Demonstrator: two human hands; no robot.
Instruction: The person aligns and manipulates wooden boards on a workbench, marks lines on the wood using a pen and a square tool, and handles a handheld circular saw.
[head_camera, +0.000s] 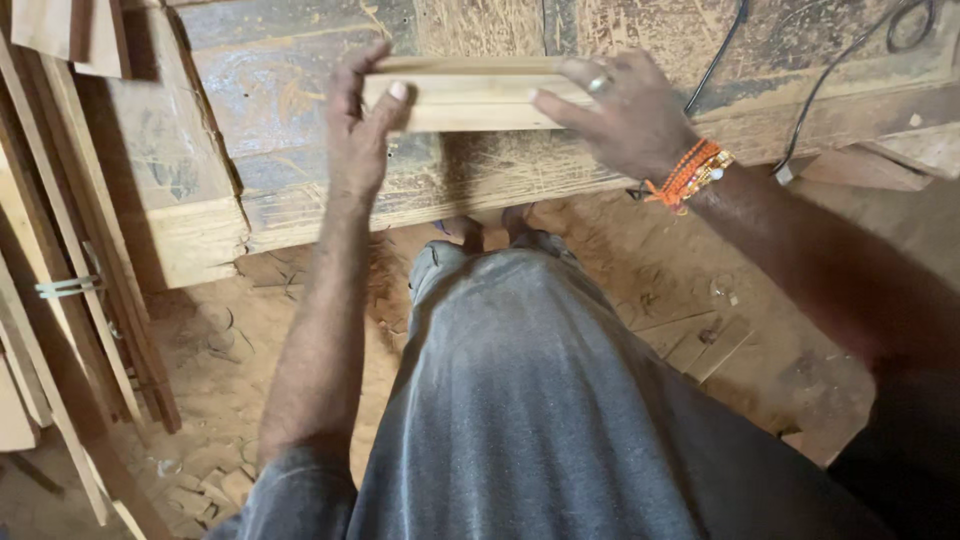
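Note:
A pale, flat wooden piece (470, 95) with grooved edges lies on a worn wooden workbench (300, 190). My left hand (358, 120) grips its left end, thumb on top and fingers curled over the far edge. My right hand (625, 110) presses on its right end with fingers spread over the top; it wears a ring and orange bead bracelets at the wrist. Both hands hold the piece near the bench's front edge.
Wooden planks and strips (70, 280) lean at the left. Black cables (810, 90) run across the bench at the right. The sawdust-covered floor (680, 300) below holds wood scraps. My grey-clothed legs (520, 400) stand against the bench.

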